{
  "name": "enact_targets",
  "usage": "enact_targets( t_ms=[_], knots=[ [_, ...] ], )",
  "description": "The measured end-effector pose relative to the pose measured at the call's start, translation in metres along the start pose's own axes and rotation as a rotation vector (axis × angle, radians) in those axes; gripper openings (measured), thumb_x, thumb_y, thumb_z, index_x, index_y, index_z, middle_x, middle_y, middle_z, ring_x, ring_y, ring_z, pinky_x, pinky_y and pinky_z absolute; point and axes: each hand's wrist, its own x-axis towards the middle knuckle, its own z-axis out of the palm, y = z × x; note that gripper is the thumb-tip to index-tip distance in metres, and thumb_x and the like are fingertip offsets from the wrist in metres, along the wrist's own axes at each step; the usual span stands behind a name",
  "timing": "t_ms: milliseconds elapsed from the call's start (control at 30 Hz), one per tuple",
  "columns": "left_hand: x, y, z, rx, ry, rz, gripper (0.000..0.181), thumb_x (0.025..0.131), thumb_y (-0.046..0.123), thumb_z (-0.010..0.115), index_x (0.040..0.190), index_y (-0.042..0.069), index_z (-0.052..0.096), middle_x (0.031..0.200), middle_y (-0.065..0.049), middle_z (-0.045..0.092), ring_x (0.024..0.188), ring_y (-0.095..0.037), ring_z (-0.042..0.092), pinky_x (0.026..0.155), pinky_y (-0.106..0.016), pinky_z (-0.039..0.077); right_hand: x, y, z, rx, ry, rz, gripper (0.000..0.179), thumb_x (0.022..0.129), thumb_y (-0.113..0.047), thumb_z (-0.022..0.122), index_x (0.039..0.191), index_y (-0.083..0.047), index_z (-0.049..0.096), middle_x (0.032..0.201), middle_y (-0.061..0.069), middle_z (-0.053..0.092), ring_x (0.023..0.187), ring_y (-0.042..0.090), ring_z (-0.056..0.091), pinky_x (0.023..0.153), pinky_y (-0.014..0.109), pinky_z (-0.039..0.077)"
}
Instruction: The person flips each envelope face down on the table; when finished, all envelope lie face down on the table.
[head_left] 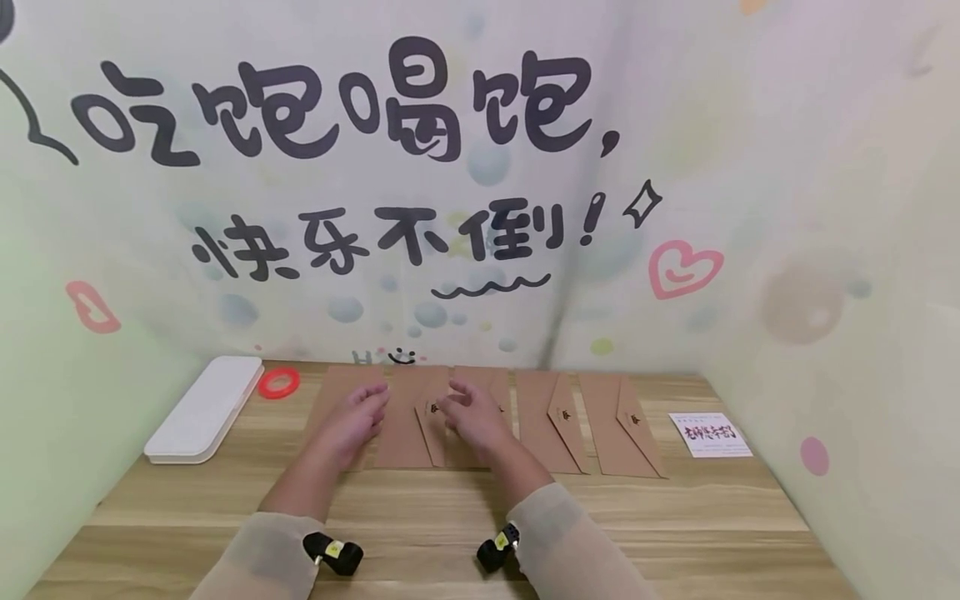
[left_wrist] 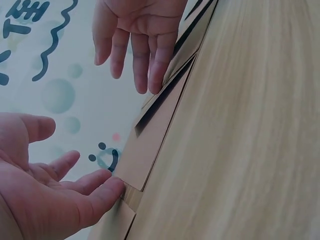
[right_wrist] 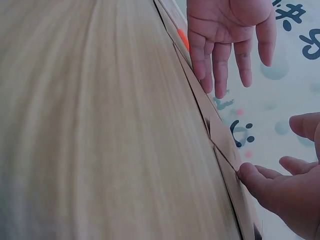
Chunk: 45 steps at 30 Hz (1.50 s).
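A person's left hand and right hand, fingers loosely spread, hover close over brown envelopes laid in a row; whether any fingertip touches paper cannot be told; the first envelope lies beneath the left hand, the second between both hands, the third beneath the right hand, the fourth and fifth to its right; farther right, a printed card; left of the left hand, a red ring and white case, all on a wooden table
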Motion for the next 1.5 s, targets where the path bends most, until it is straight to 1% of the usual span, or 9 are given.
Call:
enact_targets(
  t_ms=[133,233,467,633,867,1100,1200,1300,1500],
  knots=[
    [0.001,-0.002,0.000,-0.003,-0.002,0.005,0.059,0.114,0.026,0.044,0.164,-0.002,0.030,0.172,-0.027,0.030,0.161,-0.047,0.029,0.131,-0.060,0.030,0.001,0.002,-0.001,-0.026,-0.013,-0.002,0.061,0.106,-0.024,0.066,0.161,-0.007,0.046,0.150,0.022,0.062,0.114,0.033,0.069,0.092,0.036,0.061],
    [0.002,-0.003,0.001,0.000,-0.008,0.004,0.058,0.114,0.025,0.045,0.163,-0.002,0.031,0.172,-0.027,0.030,0.161,-0.047,0.029,0.132,-0.059,0.029,0.002,0.004,-0.001,-0.037,-0.022,-0.007,0.060,0.106,-0.021,0.066,0.160,-0.007,0.047,0.153,0.023,0.059,0.112,0.031,0.070,0.093,0.035,0.061],
    [-0.001,-0.004,0.002,0.009,-0.018,0.012,0.058,0.113,0.024,0.046,0.163,-0.003,0.032,0.171,-0.029,0.030,0.162,-0.047,0.027,0.132,-0.059,0.029,0.004,0.008,-0.002,0.022,0.006,-0.012,0.056,0.105,-0.015,0.067,0.157,-0.005,0.051,0.155,0.023,0.058,0.126,0.032,0.069,0.107,0.041,0.059],
    [-0.002,-0.005,0.004,0.062,-0.002,0.028,0.057,0.113,0.026,0.049,0.162,-0.001,0.037,0.169,-0.027,0.036,0.158,-0.046,0.035,0.131,-0.057,0.033,0.004,0.007,-0.002,0.082,0.026,-0.055,0.052,0.104,-0.008,0.064,0.154,-0.003,0.053,0.152,0.020,0.062,0.139,0.034,0.062,0.118,0.047,0.051],
    [-0.003,-0.003,0.017,0.062,0.004,0.048,0.055,0.111,0.026,0.054,0.159,0.002,0.043,0.167,-0.022,0.041,0.155,-0.040,0.040,0.128,-0.057,0.037,-0.001,0.001,0.001,0.065,0.011,-0.081,0.044,0.104,-0.009,0.067,0.147,-0.006,0.063,0.152,0.013,0.064,0.139,0.028,0.063,0.117,0.043,0.052],
    [-0.002,0.000,0.029,0.077,-0.021,0.086,0.055,0.111,0.025,0.056,0.160,0.004,0.044,0.168,-0.021,0.043,0.151,-0.038,0.046,0.127,-0.058,0.039,-0.007,-0.007,0.007,0.123,-0.037,-0.102,0.049,0.104,-0.008,0.066,0.152,-0.003,0.057,0.160,0.015,0.057,0.139,0.028,0.062,0.117,0.041,0.053],
    [-0.001,0.003,0.035,0.066,-0.016,0.085,0.054,0.110,0.029,0.059,0.159,0.008,0.048,0.166,-0.018,0.047,0.143,-0.035,0.054,0.120,-0.056,0.045,-0.009,-0.010,0.008,0.133,-0.062,-0.115,0.049,0.105,-0.013,0.066,0.153,-0.006,0.057,0.161,0.013,0.056,0.140,0.028,0.062,0.119,0.045,0.051],
    [0.001,0.007,0.041,0.033,-0.013,0.091,0.053,0.110,0.031,0.058,0.158,0.009,0.051,0.164,-0.015,0.050,0.140,-0.034,0.056,0.114,-0.054,0.049,-0.012,-0.013,0.009,0.129,-0.093,-0.122,0.049,0.106,-0.019,0.067,0.154,-0.012,0.058,0.160,0.008,0.057,0.140,0.028,0.063,0.121,0.046,0.049],
    [0.003,0.007,0.042,-0.091,-0.036,0.074,0.055,0.112,0.031,0.054,0.161,0.007,0.044,0.170,-0.014,0.042,0.158,-0.034,0.038,0.120,-0.060,0.045,-0.015,-0.016,0.012,0.136,-0.182,-0.156,0.056,0.107,-0.019,0.065,0.160,-0.011,0.049,0.161,0.014,0.054,0.143,0.031,0.060,0.119,0.047,0.051]
  ],
)
